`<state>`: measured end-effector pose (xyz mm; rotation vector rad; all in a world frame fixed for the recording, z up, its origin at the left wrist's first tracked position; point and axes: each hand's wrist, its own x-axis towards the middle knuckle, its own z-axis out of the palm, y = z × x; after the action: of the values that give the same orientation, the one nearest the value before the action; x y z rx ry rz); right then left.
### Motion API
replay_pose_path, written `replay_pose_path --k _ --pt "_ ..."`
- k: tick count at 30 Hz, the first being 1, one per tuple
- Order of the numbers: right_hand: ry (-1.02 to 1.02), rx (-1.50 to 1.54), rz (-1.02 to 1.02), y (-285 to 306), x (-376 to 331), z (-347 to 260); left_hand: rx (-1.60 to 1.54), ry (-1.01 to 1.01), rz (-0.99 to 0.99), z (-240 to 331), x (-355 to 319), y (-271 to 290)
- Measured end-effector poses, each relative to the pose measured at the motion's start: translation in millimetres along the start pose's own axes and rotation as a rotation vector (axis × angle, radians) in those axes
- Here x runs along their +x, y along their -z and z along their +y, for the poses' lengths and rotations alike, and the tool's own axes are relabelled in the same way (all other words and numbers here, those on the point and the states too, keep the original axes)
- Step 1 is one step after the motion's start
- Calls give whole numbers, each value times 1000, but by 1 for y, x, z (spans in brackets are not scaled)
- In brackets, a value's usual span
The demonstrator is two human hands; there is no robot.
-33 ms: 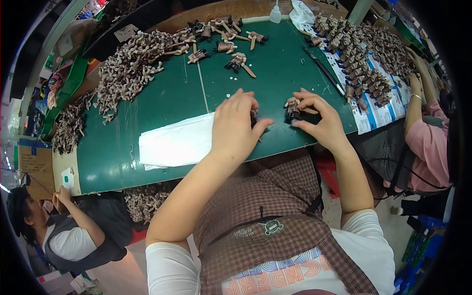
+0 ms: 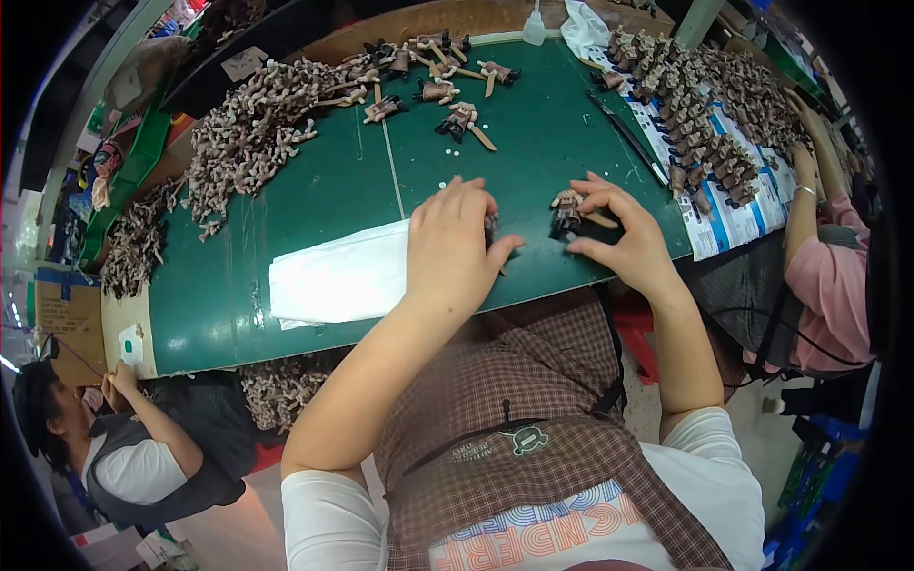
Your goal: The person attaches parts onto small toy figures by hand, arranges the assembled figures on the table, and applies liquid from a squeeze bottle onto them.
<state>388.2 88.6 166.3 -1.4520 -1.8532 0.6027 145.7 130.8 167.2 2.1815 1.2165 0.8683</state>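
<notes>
I cannot tell if my left fingers (image 2: 464, 196) or right fingers (image 2: 605, 195) grip; a loose hold could drop the doll (image 2: 567, 202) right of centre.

Sheet (image 2: 333, 273) left (on table (image 2: 533, 143)), figurine (image 2: 567, 203) right.

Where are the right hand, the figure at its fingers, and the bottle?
Right hand (image 2: 640, 240): head view, middle of the hand.
Figure (image 2: 566, 202): head view, upper part.
Bottle (image 2: 534, 30): head view, body.
</notes>
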Motion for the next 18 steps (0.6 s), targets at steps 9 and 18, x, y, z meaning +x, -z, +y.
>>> replay_pose_path --k 9,18 --pt "-15 -83 -88 1 1 -9 254 -65 -217 8 -7 27" --pt "226 -84 -423 0 18 -17 215 -110 -288 27 -19 18"
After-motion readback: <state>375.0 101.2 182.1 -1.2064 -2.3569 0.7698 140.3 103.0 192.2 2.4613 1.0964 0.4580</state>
